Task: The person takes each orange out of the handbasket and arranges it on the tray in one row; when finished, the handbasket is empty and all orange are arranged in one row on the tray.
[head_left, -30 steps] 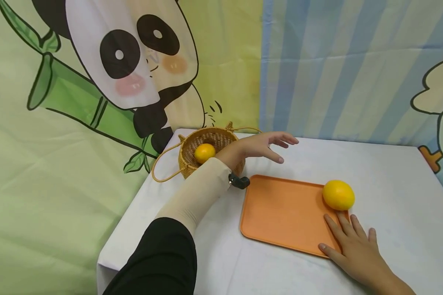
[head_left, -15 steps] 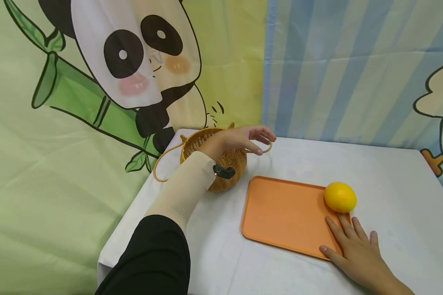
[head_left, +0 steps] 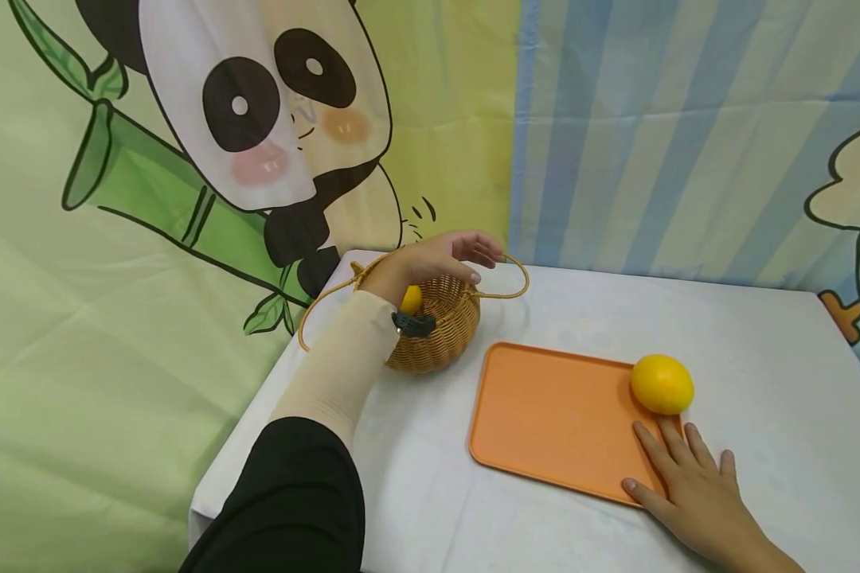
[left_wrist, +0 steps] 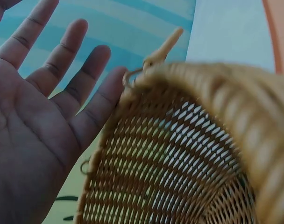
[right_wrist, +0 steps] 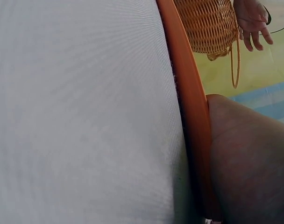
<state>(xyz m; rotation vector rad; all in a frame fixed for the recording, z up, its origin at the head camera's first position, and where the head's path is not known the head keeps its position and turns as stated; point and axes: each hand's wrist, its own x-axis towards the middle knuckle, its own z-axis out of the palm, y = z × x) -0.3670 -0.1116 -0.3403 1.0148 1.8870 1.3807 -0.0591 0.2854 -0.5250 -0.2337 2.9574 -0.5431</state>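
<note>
My left hand [head_left: 437, 259] hovers over the far side of a round wicker basket [head_left: 447, 338], palm to the right and fingers loosely extended, holding nothing. In the left wrist view the fingers spread beside the woven rim [left_wrist: 132, 93], the little finger right at it. Inside the basket lies a yellow fruit [head_left: 412, 299], partly hidden by my left wrist. My right hand [head_left: 695, 493] rests with fingers spread on the near right corner of an orange tray [head_left: 559, 422]. Just beyond its fingertips, a plump lemon-like yellow fruit [head_left: 662, 384] sits at the tray's right edge.
A white cloth [head_left: 416, 493] covers the table under the tray and basket. One loop handle [head_left: 526, 278] sticks out from the basket's right, another [head_left: 304, 326] from its left. Behind the table hangs a printed curtain [head_left: 616, 143] with a panda.
My left hand has drawn back leftward from past the basket's right side to above its opening. The fruit inside was covered half a second ago and shows again. The right hand stays put.
</note>
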